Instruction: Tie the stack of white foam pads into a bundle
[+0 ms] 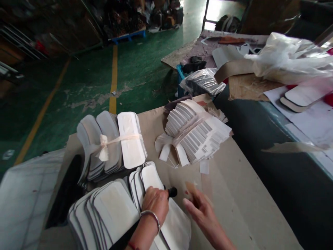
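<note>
Gripping a small black tool [171,192] that points right, the left hand [155,201] presses on the near white pads [145,194], while the open right hand [200,208] touches a tan strip [191,188] just beside it on the surface [241,194].

No legible text, label, brand or number in view. Dark printed stripes cross the tied bundle of white strips [194,133], up and away from the right hand [199,208]; too blurred to read.
</note>
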Tool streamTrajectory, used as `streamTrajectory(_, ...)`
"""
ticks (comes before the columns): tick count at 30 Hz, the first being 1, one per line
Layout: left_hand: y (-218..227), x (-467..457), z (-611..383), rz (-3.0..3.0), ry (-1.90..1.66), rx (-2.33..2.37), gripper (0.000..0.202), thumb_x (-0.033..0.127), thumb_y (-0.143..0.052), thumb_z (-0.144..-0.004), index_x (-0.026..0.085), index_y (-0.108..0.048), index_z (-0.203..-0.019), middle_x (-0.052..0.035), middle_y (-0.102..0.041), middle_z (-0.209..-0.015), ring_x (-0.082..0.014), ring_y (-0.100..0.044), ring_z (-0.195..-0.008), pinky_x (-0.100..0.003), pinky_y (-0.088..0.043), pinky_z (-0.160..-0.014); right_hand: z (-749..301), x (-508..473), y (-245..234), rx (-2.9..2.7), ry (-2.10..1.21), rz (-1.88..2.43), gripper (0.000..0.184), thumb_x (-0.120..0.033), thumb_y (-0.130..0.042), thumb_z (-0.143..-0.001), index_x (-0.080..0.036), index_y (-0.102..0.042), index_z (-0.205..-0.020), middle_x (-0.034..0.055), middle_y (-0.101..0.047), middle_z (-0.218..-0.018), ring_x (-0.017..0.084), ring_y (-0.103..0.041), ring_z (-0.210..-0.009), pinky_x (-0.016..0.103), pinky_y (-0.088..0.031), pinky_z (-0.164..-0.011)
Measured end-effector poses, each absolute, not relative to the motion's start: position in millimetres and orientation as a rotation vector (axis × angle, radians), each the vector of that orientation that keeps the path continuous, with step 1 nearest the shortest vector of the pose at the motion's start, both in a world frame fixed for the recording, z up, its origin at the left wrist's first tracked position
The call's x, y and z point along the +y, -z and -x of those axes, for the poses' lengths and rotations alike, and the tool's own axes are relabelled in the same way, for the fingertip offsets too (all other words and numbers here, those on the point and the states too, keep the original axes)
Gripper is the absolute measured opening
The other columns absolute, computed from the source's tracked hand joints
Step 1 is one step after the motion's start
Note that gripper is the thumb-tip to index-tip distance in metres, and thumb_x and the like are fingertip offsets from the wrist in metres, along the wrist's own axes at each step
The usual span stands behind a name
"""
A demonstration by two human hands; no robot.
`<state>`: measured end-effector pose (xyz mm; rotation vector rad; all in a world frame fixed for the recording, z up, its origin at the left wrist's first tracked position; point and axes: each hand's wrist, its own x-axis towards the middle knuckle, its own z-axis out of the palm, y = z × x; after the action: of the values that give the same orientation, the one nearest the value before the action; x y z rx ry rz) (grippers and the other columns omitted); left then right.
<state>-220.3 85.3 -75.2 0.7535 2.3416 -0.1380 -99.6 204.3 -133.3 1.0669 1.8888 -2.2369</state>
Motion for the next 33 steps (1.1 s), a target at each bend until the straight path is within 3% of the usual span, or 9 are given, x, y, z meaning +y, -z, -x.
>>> streamTrajectory(2, 76.2, 85.6, 220.4, -0.752, 0.162, 2.334, 0.034, 0.008, -0.038, -0.081, 0.015, -0.071, -0.081, -0.0135, -0.072, -0.079, -0.0289, -0.066, -0.082, -0.043, -0.046, -0.079, 131.3, 184.2, 135.9, 1.806, 2.342, -0.895, 0.037, -0.043, -0.070, -0.063, -0.018, -0.066, -0.089, 0.0030, -0.065, -0.077, 0.018, -0.056, -0.070, 0.028, -0.046, -0.065)
streamTrajectory(6, 76.9, 87.6, 219.5, -0.823, 0.164, 2.274, 0.037, 0.004, -0.034, -0.082, 0.014, -0.069, -0.089, -0.0123, -0.071, -0.083, -0.0280, -0.065, -0.084, -0.044, -0.046, -0.081, 148.1, 166.3, 148.2, 1.658, 2.439, -0.891, 0.025, -0.043, -0.061, -0.071, -0.018, -0.061, -0.069, -0.0003, -0.057, -0.064, 0.015, -0.051, -0.065, 0.025, -0.041, -0.063)
streamTrajectory(10, 74.7, 89.5, 215.9, -0.827, 0.151, 2.267, 0.037, 0.002, -0.032, -0.085, 0.013, -0.064, -0.101, -0.0108, -0.070, -0.084, -0.0265, -0.063, -0.086, -0.044, -0.046, -0.084, 139.4, 165.1, 152.4, 1.508, 2.445, -1.009, 0.037, -0.054, -0.057, -0.074, -0.019, -0.052, -0.065, -0.0068, -0.038, -0.049, 0.009, -0.032, -0.046, 0.021, -0.028, -0.045)
streamTrajectory(14, 71.2, 88.3, 214.7, -0.773, 0.124, 2.291, 0.037, 0.013, -0.029, -0.093, 0.016, -0.058, -0.115, -0.0095, -0.068, -0.090, -0.0267, -0.061, -0.092, -0.045, -0.045, -0.087, 143.1, 158.1, 145.5, 1.340, 2.472, -1.074, 0.049, -0.068, -0.054, -0.069, -0.020, -0.046, -0.066, -0.0074, -0.035, -0.048, 0.008, -0.028, -0.043, 0.020, -0.021, -0.041)
streamTrajectory(20, 69.1, 83.4, 221.8, -0.642, 0.040, 2.302, 0.044, 0.010, -0.027, -0.092, 0.014, -0.039, -0.135, -0.0091, -0.065, -0.112, -0.0175, -0.060, -0.103, -0.028, -0.048, -0.090, 144.7, 140.3, 139.9, 1.278, 2.542, -1.137, 0.044, -0.062, -0.056, -0.069, -0.020, -0.045, -0.067, -0.0077, -0.033, -0.052, 0.008, -0.026, -0.046, 0.020, -0.023, -0.043)
streamTrajectory(22, 67.9, 83.7, 222.8, -0.642, 0.019, 2.283, 0.046, 0.010, -0.029, -0.091, 0.016, -0.040, -0.135, -0.0078, -0.067, -0.109, -0.0183, -0.062, -0.101, -0.029, -0.049, -0.089, 142.7, 141.0, 140.1, 1.322, 2.541, -1.152, 0.040, -0.057, -0.057, -0.068, -0.019, -0.048, -0.067, -0.0065, -0.036, -0.054, 0.008, -0.029, -0.048, 0.020, -0.025, -0.044)
streamTrajectory(27, 65.9, 91.3, 223.3, -0.682, 0.057, 2.228, 0.042, 0.012, -0.037, -0.081, 0.014, -0.058, -0.117, -0.0122, -0.072, -0.090, -0.0323, -0.068, -0.085, -0.048, -0.054, -0.076, 140.3, 156.0, 139.6, 1.562, 2.457, -1.102, 0.034, -0.051, -0.057, -0.068, -0.017, -0.058, -0.069, -0.0035, -0.043, -0.053, 0.011, -0.035, -0.050, 0.022, -0.030, -0.046)
streamTrajectory(33, 68.5, 95.8, 226.3, -0.678, 0.074, 2.188, 0.032, 0.018, -0.041, -0.081, 0.021, -0.071, -0.091, -0.0105, -0.073, -0.090, -0.0311, -0.067, -0.089, -0.040, -0.054, -0.076, 136.3, 169.1, 142.5, 1.775, 2.342, -0.886, 0.025, -0.042, -0.058, -0.068, -0.018, -0.062, -0.071, 0.0005, -0.054, -0.059, 0.016, -0.049, -0.057, 0.024, -0.039, -0.054)
